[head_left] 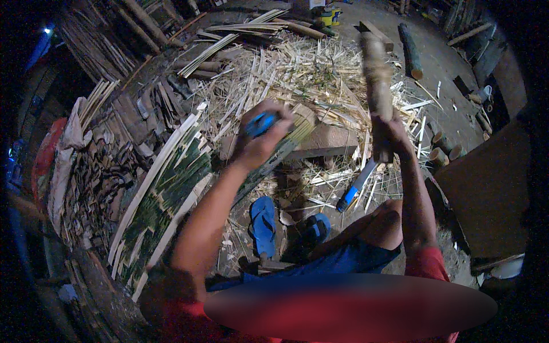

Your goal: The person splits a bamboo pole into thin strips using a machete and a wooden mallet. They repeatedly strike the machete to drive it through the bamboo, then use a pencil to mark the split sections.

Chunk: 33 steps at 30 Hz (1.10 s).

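Observation:
My left hand [264, 134] is closed around a blue handle [260, 123]; the rest of that tool is hidden or blurred. Beneath it, a green bamboo piece [300, 123] slants with its pale cut end resting on a squared wooden block [331, 140]. My right hand [390, 132] grips the lower part of a thick wooden club [377, 77], held upright right of the block, its top smeared by motion. Below that hand, a knife [357, 186] with a blue handle and pale blade leans near my knee.
Bamboo shavings [274, 74] heap beyond the block. Split green bamboo strips [166, 194] lie at left, beside a pile of dark wood pieces [97, 177]. Cut log ends [449, 150] and a brown panel [486, 194] stand at right. Blue flip-flops [263, 223] are below the block.

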### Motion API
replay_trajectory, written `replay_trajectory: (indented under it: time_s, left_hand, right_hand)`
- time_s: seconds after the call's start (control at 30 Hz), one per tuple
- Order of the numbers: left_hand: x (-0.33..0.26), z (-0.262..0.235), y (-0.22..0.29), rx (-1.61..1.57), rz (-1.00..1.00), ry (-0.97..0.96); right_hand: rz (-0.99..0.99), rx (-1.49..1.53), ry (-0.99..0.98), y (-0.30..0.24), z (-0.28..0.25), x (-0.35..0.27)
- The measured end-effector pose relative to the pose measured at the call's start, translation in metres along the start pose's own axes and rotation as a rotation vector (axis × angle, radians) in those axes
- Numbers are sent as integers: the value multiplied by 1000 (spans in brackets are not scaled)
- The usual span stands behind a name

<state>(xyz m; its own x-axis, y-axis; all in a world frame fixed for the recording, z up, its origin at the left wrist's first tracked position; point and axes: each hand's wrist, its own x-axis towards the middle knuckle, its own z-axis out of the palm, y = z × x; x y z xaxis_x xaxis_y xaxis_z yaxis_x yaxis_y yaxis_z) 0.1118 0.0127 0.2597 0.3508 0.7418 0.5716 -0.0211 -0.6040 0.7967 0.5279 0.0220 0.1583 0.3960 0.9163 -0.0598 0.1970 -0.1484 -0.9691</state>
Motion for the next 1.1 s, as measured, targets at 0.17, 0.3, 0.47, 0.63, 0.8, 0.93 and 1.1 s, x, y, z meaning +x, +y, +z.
replay_trajectory:
  time_s: [0.17,0.3,0.47,0.63,0.8,0.93,1.1]
  left_hand:
    - [-62,-38,-8,-184,122,87]
    - [-51,-47,-16,58,-215,182]
    - [-36,-128,-38,-335,-310,542]
    - [-97,-217,-65,-595,-279,646]
    - [-147,-240,-70,-676,-155,698]
    - [-138,-223,-77,-241,-172,499]
    - [-159,-237,-72,240,-501,590]
  right_hand:
    - [12,-1106,-447,-1,134,-93]
    - [-141,-279,-971,86,235,-168]
    - [26,161,-873,131,201,-132]
    - [23,-39,-313,22,110,-76]
    - [-8,12,41,-37,177,-79]
    - [-102,-319,-804,51,340,-211]
    - [52,-172,-985,101,406,-275]
